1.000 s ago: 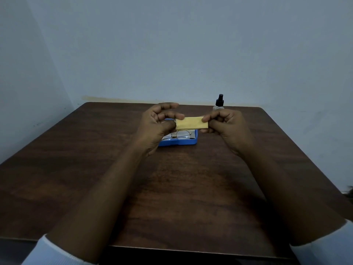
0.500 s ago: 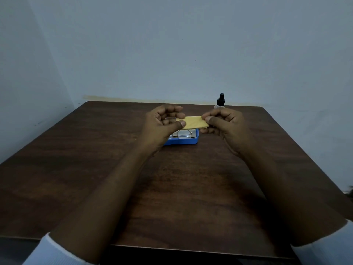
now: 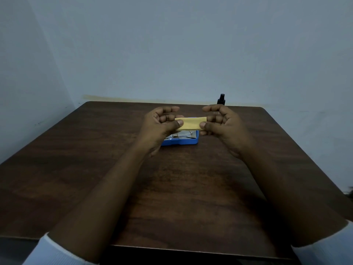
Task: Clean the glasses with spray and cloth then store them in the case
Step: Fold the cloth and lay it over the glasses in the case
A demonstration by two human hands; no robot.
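A folded yellow cloth (image 3: 191,123) is held flat in the air between both hands, above the case. My left hand (image 3: 162,124) pinches its left end with thumb and fingers. My right hand (image 3: 222,124) pinches its right end the same way. Below them an open blue case (image 3: 188,143) lies on the table, with thin metal-framed glasses (image 3: 181,135) inside it, partly hidden by my left hand. A spray bottle with a black cap (image 3: 221,99) stands behind my right hand, its body mostly hidden.
The dark wooden table (image 3: 172,188) runs back to a pale wall. My forearms with white sleeve cuffs cross its near half. The table's front edge is close to me.
Both hands have turned palms more toward me and their upper fingers have lifted off the cloth. The cloth stays stretched between them over the case.
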